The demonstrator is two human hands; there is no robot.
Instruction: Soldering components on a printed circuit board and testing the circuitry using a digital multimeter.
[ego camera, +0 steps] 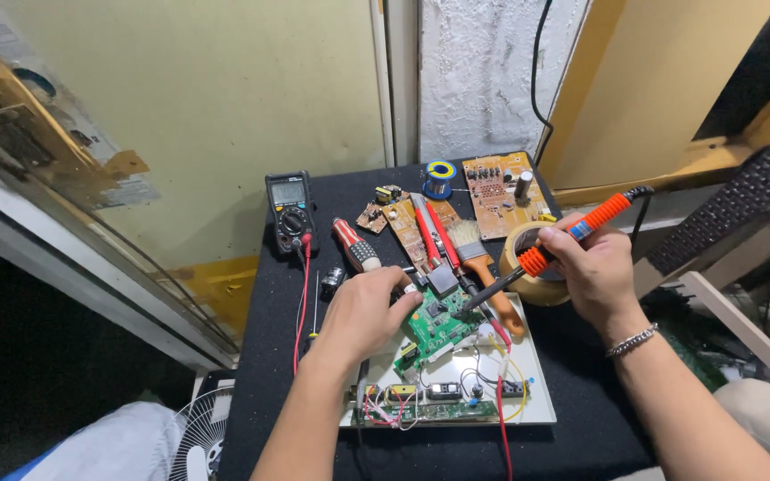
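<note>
- Two bare hands are working over a black cloth-covered table (581,419).
- The left hand (363,312) is pressing down on a small green circuit board (438,328), its fingers curled together over the board's upper edge.
- The right hand (592,267) is gripping a soldering iron (572,236) by its ribbed orange handle, fingers clamped around it; the metal tip is pointing at the green board's right edge.
- The green board is lying tilted on a white flat panel (536,405), beside loose wires and a narrow strip board (430,411).
- A roll of tan tape (528,267) is sitting just behind the right hand.
- A brush with an orange handle (479,254), a red-handled screwdriver (356,245) and brown circuit boards (496,191) are lying further back.
- A dark multimeter (289,209) with red leads is resting at the left; a blue solder spool (439,178) is standing near the wall.
</note>
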